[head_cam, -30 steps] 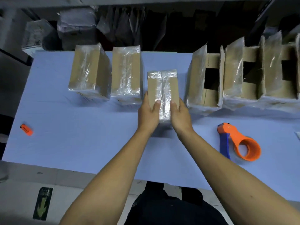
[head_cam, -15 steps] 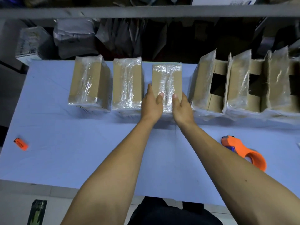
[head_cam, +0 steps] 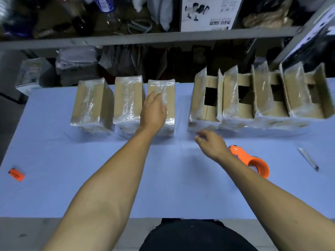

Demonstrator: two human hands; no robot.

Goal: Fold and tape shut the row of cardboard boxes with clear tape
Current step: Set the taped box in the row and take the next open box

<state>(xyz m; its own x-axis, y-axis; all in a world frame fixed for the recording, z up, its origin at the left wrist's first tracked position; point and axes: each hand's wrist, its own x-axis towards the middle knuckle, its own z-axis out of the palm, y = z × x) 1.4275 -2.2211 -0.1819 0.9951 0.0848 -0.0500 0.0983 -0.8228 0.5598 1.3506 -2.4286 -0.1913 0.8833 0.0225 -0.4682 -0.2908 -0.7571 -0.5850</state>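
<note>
Desk [head_cam: 108,178], far edge: 3 taped boxes at left, 4 open boxes [head_cam: 253,98] at right. Left hand [head_cam: 154,111] lies flat, fingers relaxed, on third taped box [head_cam: 169,98]. Right hand [head_cam: 211,144] hovers loosely open, holding nothing, just before the first open box. Tape dispenser [head_cam: 253,161] beside right wrist.

Brown cardboard boxes [head_cam: 126,102] wear glossy, wrinkled clear tape; the tape dispenser [head_cam: 253,162] is smooth orange plastic.
</note>
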